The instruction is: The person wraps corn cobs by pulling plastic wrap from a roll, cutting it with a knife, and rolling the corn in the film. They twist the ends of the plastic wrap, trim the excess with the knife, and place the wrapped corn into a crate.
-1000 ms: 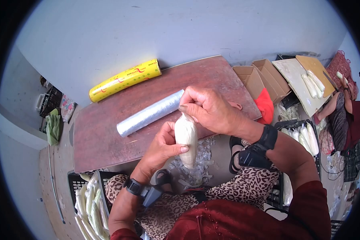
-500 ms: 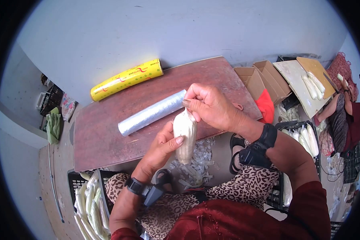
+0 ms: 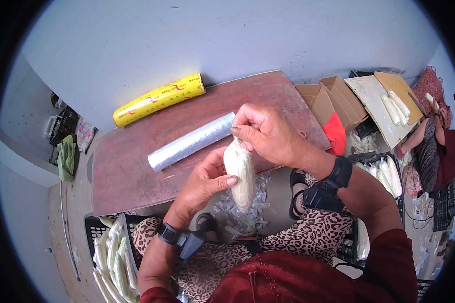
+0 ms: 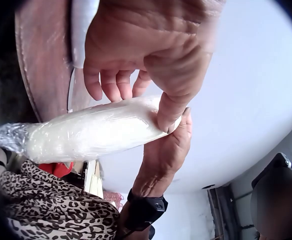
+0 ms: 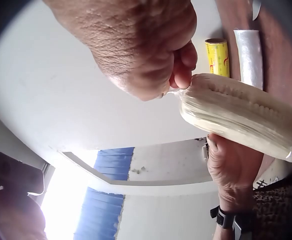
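Centre of the head view: your left hand [image 3: 203, 183] has the wrapped corn cob [image 3: 239, 174] clamped, thumb across its front and fingers curled behind, holding it nearly upright above the near edge of the brown board [image 3: 126, 166]. Your right hand [image 3: 268, 135] is pinched on the gathered film at the cob's top end — the right wrist view shows those fingertips bunched tight right on the tip.

What could go wrong? That film is thin, so I'd judge a hard twist at the pinch could tear it and open the top. The lower end, seen at the left of the left wrist view, is only a loose crinkled tail, and it could unravel if the cob turns in your grip. And the cob hangs over your lap, not over the board — loosen that thumb and it likely drops onto the film scraps [image 3: 242, 212] below.

Now the count. One cob in hand. Two rolls on the board: a clear film roll [image 3: 189, 143] in the middle and a yellow roll [image 3: 158, 99] at the upper left edge. Two open cardboard boxes [image 3: 333, 98] at the right. Crates of pale cobs sit at lower left [image 3: 114, 257] and right [image 3: 387, 174] — too many to count.
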`<action>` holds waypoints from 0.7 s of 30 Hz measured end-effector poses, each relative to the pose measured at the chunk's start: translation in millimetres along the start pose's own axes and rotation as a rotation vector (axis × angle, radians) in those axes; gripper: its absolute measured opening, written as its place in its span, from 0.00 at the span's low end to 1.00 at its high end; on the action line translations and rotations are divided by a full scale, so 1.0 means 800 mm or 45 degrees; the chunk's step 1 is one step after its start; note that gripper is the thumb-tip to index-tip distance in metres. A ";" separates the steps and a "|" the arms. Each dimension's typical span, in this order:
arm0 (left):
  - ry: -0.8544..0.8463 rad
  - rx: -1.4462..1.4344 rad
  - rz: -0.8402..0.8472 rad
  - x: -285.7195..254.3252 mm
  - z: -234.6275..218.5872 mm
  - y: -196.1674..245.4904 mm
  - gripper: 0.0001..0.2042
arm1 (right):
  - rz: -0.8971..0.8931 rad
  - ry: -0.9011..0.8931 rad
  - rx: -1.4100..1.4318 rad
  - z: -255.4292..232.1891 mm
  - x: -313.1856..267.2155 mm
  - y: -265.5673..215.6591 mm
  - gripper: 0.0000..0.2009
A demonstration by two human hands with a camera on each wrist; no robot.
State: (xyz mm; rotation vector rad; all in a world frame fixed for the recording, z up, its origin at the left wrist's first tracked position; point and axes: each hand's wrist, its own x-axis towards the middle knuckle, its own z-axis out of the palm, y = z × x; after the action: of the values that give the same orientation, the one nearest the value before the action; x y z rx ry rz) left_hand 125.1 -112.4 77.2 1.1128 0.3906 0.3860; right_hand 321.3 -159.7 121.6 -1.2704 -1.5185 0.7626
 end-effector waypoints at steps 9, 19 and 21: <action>0.081 0.168 0.142 0.007 -0.001 -0.018 0.34 | 0.007 -0.031 0.015 0.004 -0.003 -0.001 0.04; 0.147 0.663 0.184 0.003 0.003 -0.014 0.36 | 0.171 -0.130 0.295 0.007 0.000 0.002 0.05; 0.118 0.594 0.223 0.004 -0.001 -0.019 0.35 | 0.214 -0.102 0.360 0.007 0.000 -0.001 0.05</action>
State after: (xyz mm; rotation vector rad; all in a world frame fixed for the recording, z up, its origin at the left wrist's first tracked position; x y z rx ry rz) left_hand 129.0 -116.2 63.0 1.5944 0.4806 0.5181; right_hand 315.9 -159.1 121.0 -1.1743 -1.3216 1.1074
